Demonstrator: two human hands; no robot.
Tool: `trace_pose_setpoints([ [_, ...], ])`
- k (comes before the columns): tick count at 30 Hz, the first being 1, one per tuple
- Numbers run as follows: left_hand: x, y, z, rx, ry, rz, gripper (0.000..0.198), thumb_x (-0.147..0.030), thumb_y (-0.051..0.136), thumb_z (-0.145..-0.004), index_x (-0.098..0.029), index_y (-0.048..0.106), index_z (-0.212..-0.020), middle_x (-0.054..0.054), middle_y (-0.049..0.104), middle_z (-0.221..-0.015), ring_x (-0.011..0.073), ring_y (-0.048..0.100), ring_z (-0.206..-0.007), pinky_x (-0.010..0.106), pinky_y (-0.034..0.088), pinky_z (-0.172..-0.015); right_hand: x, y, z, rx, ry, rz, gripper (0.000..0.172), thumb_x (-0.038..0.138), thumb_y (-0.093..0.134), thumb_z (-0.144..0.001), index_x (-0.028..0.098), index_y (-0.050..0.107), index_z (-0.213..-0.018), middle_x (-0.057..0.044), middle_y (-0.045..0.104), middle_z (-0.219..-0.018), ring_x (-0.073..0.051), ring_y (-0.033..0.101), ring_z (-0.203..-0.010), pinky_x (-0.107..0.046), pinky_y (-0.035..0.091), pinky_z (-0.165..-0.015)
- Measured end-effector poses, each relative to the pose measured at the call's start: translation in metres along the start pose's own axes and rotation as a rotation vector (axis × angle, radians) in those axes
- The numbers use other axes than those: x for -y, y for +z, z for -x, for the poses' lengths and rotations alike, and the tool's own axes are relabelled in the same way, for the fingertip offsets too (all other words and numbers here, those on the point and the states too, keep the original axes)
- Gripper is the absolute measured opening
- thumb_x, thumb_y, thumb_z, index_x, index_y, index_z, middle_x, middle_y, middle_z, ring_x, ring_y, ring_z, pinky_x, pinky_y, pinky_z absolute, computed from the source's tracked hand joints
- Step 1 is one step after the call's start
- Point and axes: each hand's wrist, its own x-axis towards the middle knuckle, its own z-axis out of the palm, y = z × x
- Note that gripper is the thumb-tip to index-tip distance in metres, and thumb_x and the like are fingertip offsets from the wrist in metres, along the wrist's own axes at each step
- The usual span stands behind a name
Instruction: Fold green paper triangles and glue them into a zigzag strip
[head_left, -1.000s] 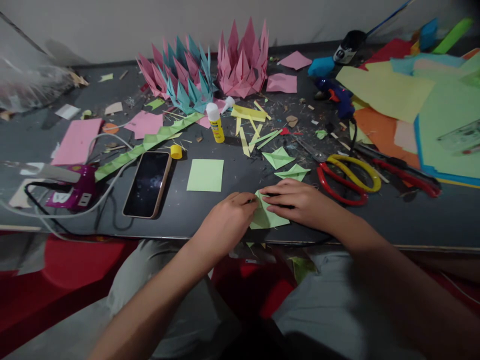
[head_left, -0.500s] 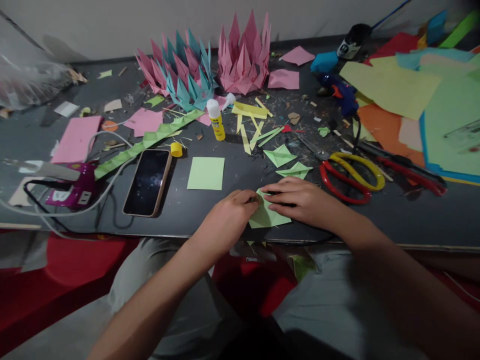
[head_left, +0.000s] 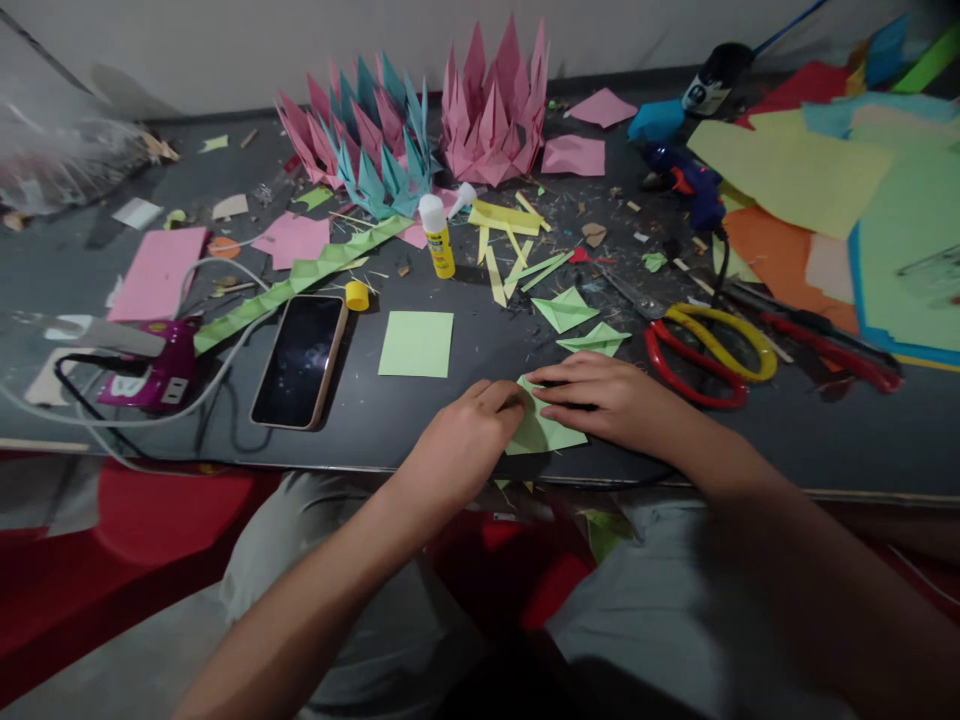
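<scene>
A light green folded paper (head_left: 544, 432) lies at the near edge of the dark table (head_left: 825, 440). My left hand (head_left: 469, 440) has its fingers curled and pinches the paper's left corner. My right hand (head_left: 611, 398) lies flat over the paper's top edge, fingers stretched to the left and pressing it down. Two folded green paper pieces (head_left: 564, 310) (head_left: 598, 340) sit just beyond my right hand. A flat green paper square (head_left: 417, 344) lies to the left of them.
A phone (head_left: 300, 360) lies left of the square, beside a purple device (head_left: 154, 375) with cables. A yellow glue stick (head_left: 436, 236), pink and teal paper crowns (head_left: 420, 125), scissors (head_left: 705, 350) and stacked coloured sheets (head_left: 847, 220) fill the back and right.
My hands stay on the green paper with almost no shift. The view has drifted slightly, so the table's objects sit a little to the right.
</scene>
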Motion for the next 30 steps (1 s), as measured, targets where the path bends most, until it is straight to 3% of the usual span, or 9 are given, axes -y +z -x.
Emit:
trace_pose_setpoints([
  [5, 0.003, 0.002, -0.001, -0.038, 0.0, 0.056, 0.024, -0.005, 0.045, -0.084, -0.012, 0.061, -0.1, 0.009, 0.059, -0.108, 0.0184, 0.055, -0.096, 0.033, 0.049, -0.085, 0.001, 0.0, 0.001, -0.032, 0.068, -0.031, 0.018, 0.027, 0.054, -0.085, 0.019, 0.068, -0.093, -0.008, 0.069, -0.1, -0.019, 0.063, -0.091, -0.035, 0.049, -0.082],
  [11, 0.014, 0.006, -0.006, -0.104, -0.031, 0.238, 0.026, -0.003, 0.043, -0.083, -0.014, 0.064, -0.095, 0.006, 0.06, -0.103, 0.0143, 0.058, -0.092, 0.026, 0.049, -0.083, 0.007, -0.002, 0.001, -0.039, -0.011, 0.095, 0.024, 0.023, 0.045, -0.089, 0.018, 0.068, -0.085, -0.008, 0.069, -0.095, -0.018, 0.063, -0.085, -0.033, 0.051, -0.079],
  [18, 0.012, 0.006, -0.006, -0.105, 0.001, 0.145, 0.023, -0.004, 0.043, -0.084, -0.014, 0.063, -0.091, 0.007, 0.06, -0.104, 0.0159, 0.057, -0.092, 0.029, 0.048, -0.085, 0.01, -0.001, 0.002, -0.025, -0.065, 0.178, 0.029, 0.018, 0.038, -0.091, 0.016, 0.067, -0.088, -0.007, 0.07, -0.094, -0.017, 0.063, -0.085, -0.029, 0.053, -0.072],
  [30, 0.009, 0.004, -0.008, -0.089, -0.012, 0.104, 0.02, -0.004, 0.046, -0.083, -0.013, 0.061, -0.093, 0.006, 0.06, -0.106, 0.017, 0.057, -0.093, 0.03, 0.048, -0.084, 0.005, 0.0, 0.002, -0.029, -0.076, 0.079, 0.025, 0.019, 0.042, -0.09, 0.017, 0.066, -0.085, -0.007, 0.069, -0.096, -0.017, 0.062, -0.087, -0.029, 0.05, -0.074],
])
